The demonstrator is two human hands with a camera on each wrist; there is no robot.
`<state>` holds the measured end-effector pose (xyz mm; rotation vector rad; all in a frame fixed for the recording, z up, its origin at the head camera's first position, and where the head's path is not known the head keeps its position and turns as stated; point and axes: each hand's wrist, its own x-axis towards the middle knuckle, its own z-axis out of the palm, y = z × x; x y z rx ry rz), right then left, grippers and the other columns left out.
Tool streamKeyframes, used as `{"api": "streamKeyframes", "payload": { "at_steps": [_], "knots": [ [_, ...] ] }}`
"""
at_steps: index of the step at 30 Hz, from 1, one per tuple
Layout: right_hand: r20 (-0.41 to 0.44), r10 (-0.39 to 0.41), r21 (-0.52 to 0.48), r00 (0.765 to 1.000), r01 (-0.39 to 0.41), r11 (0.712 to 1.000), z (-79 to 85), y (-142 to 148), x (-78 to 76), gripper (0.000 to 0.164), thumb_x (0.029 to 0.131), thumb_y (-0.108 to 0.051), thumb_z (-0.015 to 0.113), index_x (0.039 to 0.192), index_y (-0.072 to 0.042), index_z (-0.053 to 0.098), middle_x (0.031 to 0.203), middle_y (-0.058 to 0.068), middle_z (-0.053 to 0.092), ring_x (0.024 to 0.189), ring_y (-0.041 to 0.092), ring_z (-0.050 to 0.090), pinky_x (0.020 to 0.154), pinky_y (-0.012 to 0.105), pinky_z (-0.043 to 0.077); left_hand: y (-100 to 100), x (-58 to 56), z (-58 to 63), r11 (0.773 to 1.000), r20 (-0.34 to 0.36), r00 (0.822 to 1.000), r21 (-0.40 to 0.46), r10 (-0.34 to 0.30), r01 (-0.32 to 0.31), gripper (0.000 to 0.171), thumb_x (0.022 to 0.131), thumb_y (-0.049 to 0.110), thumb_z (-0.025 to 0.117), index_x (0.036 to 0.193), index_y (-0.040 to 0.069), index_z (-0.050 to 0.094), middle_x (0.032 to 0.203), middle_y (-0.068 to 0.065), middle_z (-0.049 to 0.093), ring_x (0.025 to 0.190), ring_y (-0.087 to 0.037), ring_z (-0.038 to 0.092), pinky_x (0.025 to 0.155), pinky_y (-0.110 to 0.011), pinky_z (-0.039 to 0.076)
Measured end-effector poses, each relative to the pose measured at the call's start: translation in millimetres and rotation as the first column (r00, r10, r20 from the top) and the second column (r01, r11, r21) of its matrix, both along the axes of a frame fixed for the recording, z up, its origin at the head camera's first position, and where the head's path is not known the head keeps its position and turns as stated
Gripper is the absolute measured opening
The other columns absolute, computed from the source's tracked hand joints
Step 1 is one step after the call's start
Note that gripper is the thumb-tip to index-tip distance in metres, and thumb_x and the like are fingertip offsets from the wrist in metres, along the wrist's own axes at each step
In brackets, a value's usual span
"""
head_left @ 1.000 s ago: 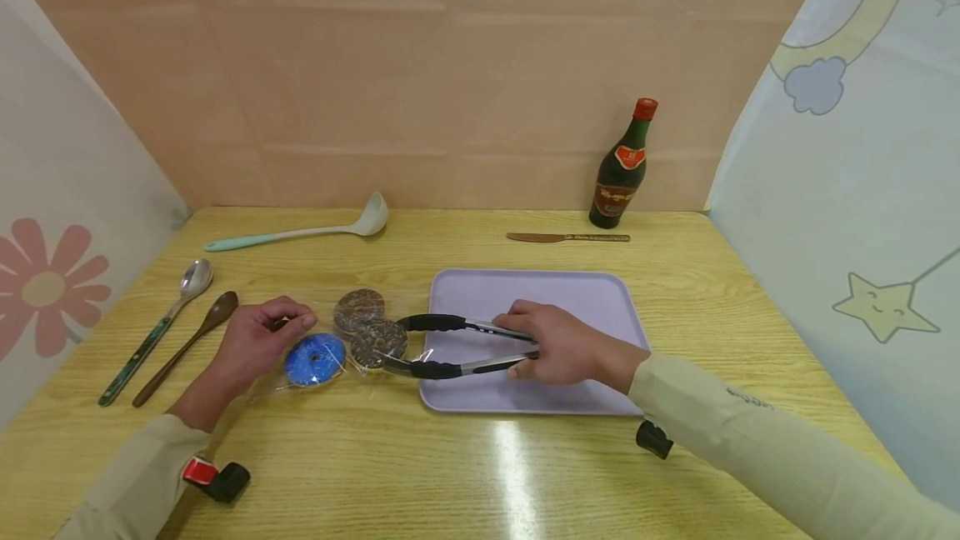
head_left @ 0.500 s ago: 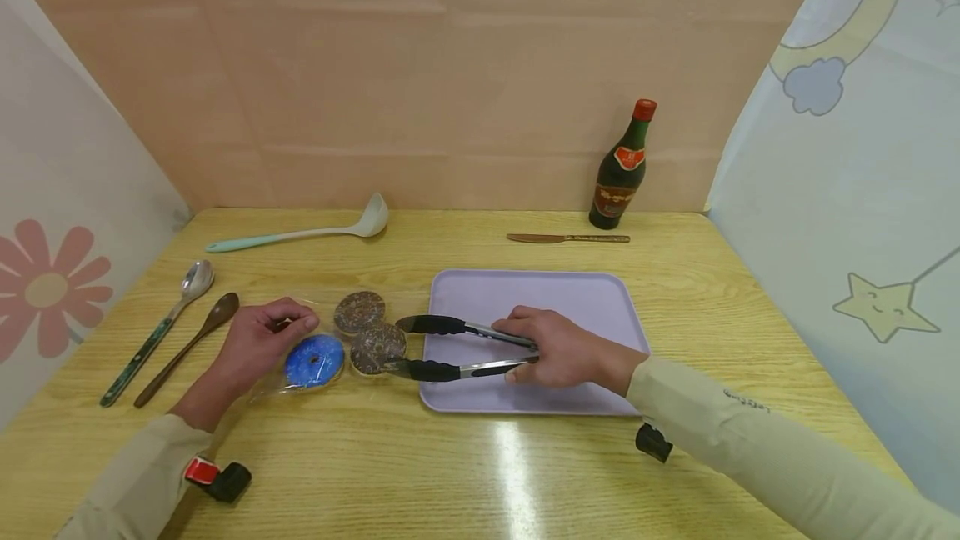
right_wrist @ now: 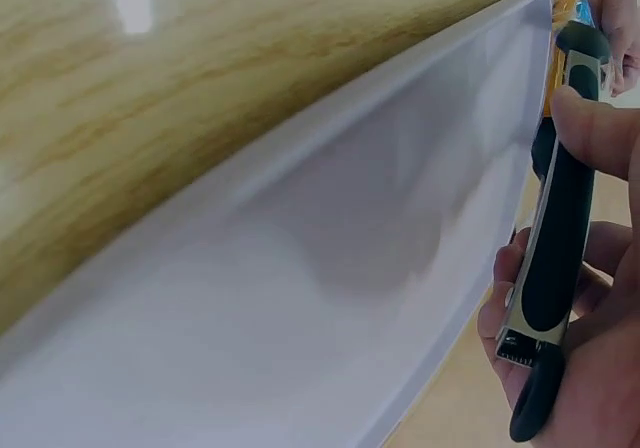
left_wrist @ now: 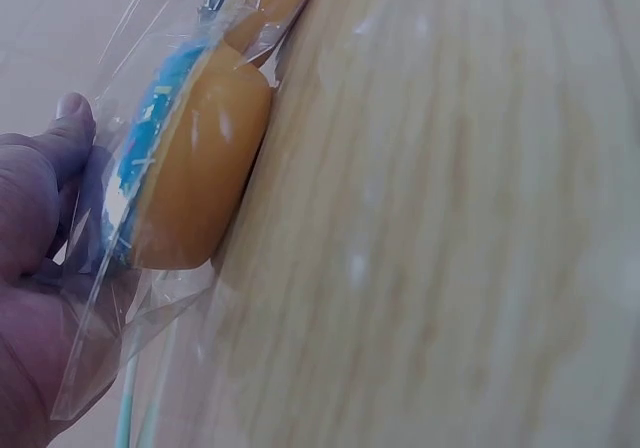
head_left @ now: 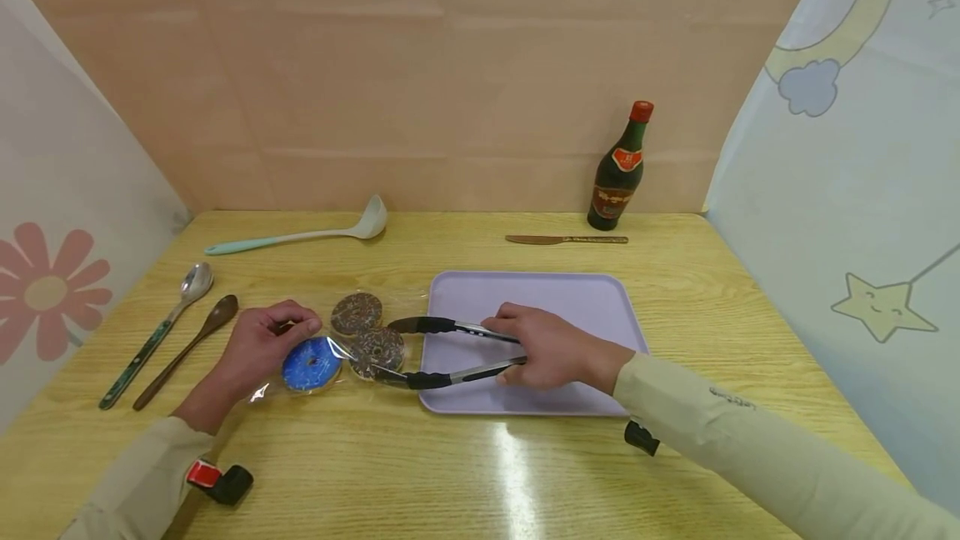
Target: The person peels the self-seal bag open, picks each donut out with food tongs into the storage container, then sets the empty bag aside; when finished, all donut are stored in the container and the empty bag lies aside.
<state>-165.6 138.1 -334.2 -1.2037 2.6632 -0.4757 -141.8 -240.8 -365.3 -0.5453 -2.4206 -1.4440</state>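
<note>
My left hand (head_left: 266, 344) pinches the edge of a clear plastic bag (left_wrist: 95, 298) at the left of the table. Beneath the film lie a blue-iced donut (head_left: 311, 363) beside that hand and two chocolate donuts with sprinkles, one farther back (head_left: 357, 312) and one nearer (head_left: 377, 352). In the left wrist view, the donut's orange-brown side shows through the plastic. A pair of black-tipped tongs (head_left: 442, 379) is in my right hand (head_left: 551, 347), above the lilac tray (head_left: 592, 298). Its spread tips stand at either side of the nearer chocolate donut; whether they touch it I cannot tell.
Left of the left hand lie a wooden spoon (head_left: 191, 348) and a metal spoon with a green handle (head_left: 153, 340). A ladle (head_left: 322, 233), a table knife (head_left: 566, 239) and an upright dark bottle (head_left: 617, 173) are along the back wall.
The tongs have shifted slightly left with the right hand, and their tips are wider apart around the nearer chocolate donut. My left hand stays almost still on the bag.
</note>
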Motion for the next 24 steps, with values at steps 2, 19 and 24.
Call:
{"api": "streamKeyframes", "payload": {
  "at_steps": [2, 19, 24],
  "knots": [
    [-0.019, 0.005, 0.009, 1.000, -0.005, 1.000, 1.2, -3, 0.2, 0.063, 0.078, -0.026, 0.075, 0.132, -0.002, 0.053, 0.108, 0.000, 0.052, 0.090, 0.016, 0.051, 0.081, 0.034, 0.043, -1, 0.3, -0.5, 1.000, 0.003, 1.000, 0.001, 0.002, -0.002, 0.007, 0.088, -0.008, 0.061, 0.088, -0.009, 0.068, 0.080, -0.013, 0.064, 0.069, -0.011, 0.056, 0.059, -0.019, 0.044],
    [-0.126, -0.040, -0.098, 0.991, 0.027, 0.995, -13.2, 7, 12.4, 0.059, 0.078, -0.026, 0.074, 0.129, -0.003, 0.056, 0.109, 0.002, 0.054, 0.089, 0.015, 0.052, 0.078, 0.035, 0.044, -4, 0.6, 0.0, 1.000, -0.014, 1.000, -0.003, -0.003, 0.003, 0.006, 0.088, -0.009, 0.061, 0.088, -0.011, 0.067, 0.082, -0.008, 0.064, 0.071, -0.011, 0.057, 0.060, -0.018, 0.045],
    [-0.143, -0.077, -0.121, 0.987, 0.059, 0.991, -15.8, 15, 17.0, 0.061, 0.077, -0.025, 0.075, 0.130, -0.002, 0.054, 0.111, 0.001, 0.053, 0.090, 0.015, 0.052, 0.079, 0.035, 0.045, -7, -1.5, -3.8, 1.000, -0.013, 1.000, -0.007, 0.009, -0.009, 0.006, 0.088, -0.008, 0.061, 0.088, -0.011, 0.067, 0.083, -0.009, 0.065, 0.073, -0.006, 0.057, 0.062, -0.017, 0.045]
  ]
}}
